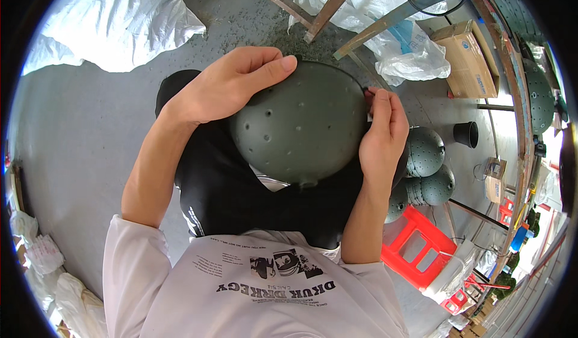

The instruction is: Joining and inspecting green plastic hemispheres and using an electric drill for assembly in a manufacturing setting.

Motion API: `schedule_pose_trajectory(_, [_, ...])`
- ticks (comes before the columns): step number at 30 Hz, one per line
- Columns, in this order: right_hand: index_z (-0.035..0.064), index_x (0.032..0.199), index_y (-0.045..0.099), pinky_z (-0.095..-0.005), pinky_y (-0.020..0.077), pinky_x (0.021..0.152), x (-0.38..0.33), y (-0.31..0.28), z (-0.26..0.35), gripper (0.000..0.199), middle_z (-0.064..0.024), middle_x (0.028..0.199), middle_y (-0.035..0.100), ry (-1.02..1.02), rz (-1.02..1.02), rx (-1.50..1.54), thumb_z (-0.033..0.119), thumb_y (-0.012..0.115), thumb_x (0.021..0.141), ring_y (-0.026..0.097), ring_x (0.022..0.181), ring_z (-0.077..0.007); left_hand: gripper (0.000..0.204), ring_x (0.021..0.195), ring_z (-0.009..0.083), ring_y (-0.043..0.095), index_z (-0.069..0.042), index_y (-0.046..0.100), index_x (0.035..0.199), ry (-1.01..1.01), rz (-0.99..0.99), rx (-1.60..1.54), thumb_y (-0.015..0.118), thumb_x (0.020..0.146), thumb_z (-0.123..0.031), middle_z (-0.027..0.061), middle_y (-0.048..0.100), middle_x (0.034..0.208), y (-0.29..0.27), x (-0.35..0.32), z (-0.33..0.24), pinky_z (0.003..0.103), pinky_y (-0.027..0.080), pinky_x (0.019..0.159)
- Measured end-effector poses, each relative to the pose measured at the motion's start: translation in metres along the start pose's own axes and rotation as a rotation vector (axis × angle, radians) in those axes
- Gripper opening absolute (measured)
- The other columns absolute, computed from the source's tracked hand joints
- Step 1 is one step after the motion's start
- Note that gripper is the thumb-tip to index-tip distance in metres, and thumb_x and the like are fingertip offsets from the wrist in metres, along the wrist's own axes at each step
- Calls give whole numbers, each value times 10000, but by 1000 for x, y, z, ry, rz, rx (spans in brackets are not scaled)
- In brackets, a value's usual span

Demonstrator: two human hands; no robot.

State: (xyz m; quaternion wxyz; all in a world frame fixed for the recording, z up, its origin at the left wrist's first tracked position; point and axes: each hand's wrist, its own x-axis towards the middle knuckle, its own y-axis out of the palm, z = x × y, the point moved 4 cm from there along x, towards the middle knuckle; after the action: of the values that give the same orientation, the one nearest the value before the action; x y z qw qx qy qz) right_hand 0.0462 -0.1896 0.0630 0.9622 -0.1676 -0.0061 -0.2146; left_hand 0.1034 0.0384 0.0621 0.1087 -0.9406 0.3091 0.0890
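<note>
A dark green rounded shell (301, 124) dotted with small holes rests over my lap, its domed side facing up. My left hand (241, 82) grips its far left rim, the thumb lying on top and the fingers curled out of sight beneath. At the right rim my right hand (385, 118) is closed, with thumb and fingers pinching the edge. Whether a small part sits between those fingertips I cannot make out. A short nub (308, 184) sticks out from the shell's near side. The inside of the shell is hidden.
Several similar green shells (425, 151) are piled to my right, beside a red plastic stool (415, 241). Farther right are a black pot (465, 134), a cardboard box (466, 61) and a metal frame (522, 115). White plastic sheeting (120, 18) lies at the far left.
</note>
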Motion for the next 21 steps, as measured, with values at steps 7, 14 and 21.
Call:
schedule_pose_trajectory(7, [-13, 816, 515, -342, 373, 618, -24, -27, 23, 147, -94, 731, 512, -295, 186, -66, 45, 495, 949, 458, 670, -230, 413, 756, 28, 579, -4, 674, 1032, -50, -236, -232, 515, 1028, -385, -24, 658, 845, 2, 5, 0, 208, 477, 697])
schedule_pose_trajectory(14, [45, 793, 496, -376, 334, 635, -43, -14, 41, 95, -90, 719, 494, -732, 415, -212, 39, 572, 848, 431, 633, -259, 408, 737, 28, 592, -2, 678, 1033, -49, -299, -283, 518, 1028, -377, -15, 669, 841, 0, 9, 2, 196, 485, 679])
schedule_pose_trajectory(21, [67, 785, 500, -373, 331, 648, -38, -4, 59, 142, -62, 709, 467, -819, 452, -382, 66, 634, 830, 462, 619, -240, 393, 719, 29, 578, -12, 679, 1027, -24, -296, -278, 516, 1030, -370, -16, 659, 821, 1, 9, -1, 202, 474, 658])
